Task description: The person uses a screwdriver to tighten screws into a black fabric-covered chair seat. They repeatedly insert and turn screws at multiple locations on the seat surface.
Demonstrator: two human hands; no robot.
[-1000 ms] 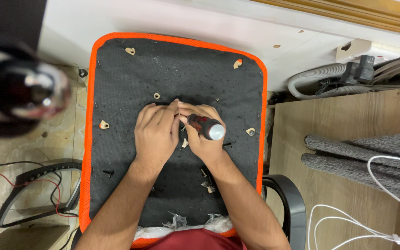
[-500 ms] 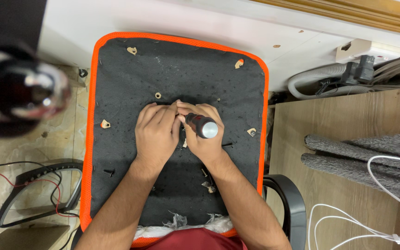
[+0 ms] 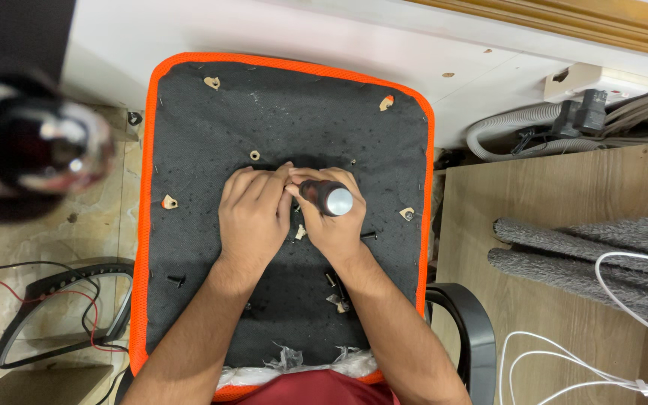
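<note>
The upturned seat base point(image 3: 279, 127) fills my lap; mid-panel, my right hand point(image 3: 331, 221) is clamped on the screwdriver point(image 3: 326, 196), my left hand point(image 3: 253, 214) pinching beside its tip. I should keep it plumb, pressing firmly.
</note>
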